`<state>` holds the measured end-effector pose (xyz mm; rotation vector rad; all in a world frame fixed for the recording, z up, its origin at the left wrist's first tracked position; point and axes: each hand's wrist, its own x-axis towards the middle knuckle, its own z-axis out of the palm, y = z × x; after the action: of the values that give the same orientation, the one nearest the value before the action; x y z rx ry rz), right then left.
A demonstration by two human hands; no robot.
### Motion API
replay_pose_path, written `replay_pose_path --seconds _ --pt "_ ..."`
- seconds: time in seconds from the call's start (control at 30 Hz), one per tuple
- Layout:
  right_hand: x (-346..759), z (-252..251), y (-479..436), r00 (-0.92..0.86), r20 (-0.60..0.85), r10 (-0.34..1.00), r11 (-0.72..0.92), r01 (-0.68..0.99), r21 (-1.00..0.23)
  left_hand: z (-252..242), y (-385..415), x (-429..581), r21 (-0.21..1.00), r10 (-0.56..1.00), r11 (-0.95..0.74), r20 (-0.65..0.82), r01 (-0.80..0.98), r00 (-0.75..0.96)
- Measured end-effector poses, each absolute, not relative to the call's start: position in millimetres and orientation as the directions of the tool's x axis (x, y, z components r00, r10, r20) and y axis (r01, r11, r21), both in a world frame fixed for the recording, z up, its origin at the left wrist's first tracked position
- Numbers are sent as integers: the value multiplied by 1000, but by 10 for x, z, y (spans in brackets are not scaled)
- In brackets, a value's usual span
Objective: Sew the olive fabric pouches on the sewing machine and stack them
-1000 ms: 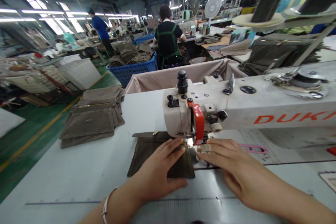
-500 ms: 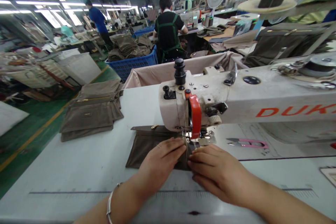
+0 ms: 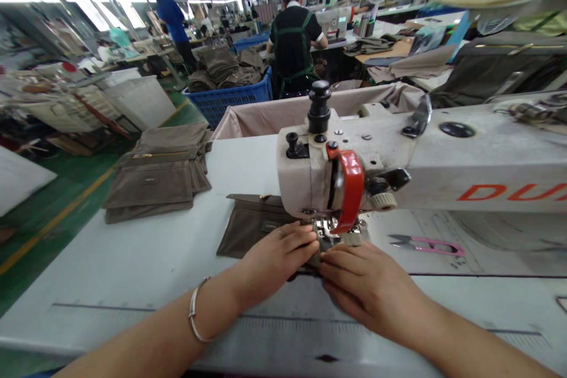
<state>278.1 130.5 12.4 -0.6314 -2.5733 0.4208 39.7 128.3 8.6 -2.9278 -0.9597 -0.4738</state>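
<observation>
Pressing zip pouch (image 3: 248, 225) at presser foot (image 3: 326, 227) — left hand (image 3: 275, 257) flat, right hand (image 3: 365, 280) by edge, grip unclear — uneven push could skew it.

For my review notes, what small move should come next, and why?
Probably guide the dark brown fabric piece slightly forward under the white metal sewing machine: the piece's right edge lies by the shiny metal presser foot, with the left hand on the fabric and the right hand beside it.
</observation>
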Motion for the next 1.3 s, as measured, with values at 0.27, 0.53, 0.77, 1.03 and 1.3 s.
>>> replay_pose_path --seconds 0.27,0.53,0.77,1.03,1.3 --pt "2882 159 1344 -757 391 523 823 329 -464 44 1276 409 338 701 -711 411 617 583" --pt "2853 183 1351 -768 374 520 837 370 -404 113 1164 446 268 599 -789 539 553 592" --pt "3701 179 1443 -479 386 789 553 826 -106 139 1109 462 322 779 -626 284 710 559" --pt "4064 -13 1390 -454 344 822 485 874 -6 111 1240 484 248 746 -649 396 720 536" --pt "3075 291 1387 -583 166 795 589 679 -438 87 1246 402 358 823 -566 295 742 485"
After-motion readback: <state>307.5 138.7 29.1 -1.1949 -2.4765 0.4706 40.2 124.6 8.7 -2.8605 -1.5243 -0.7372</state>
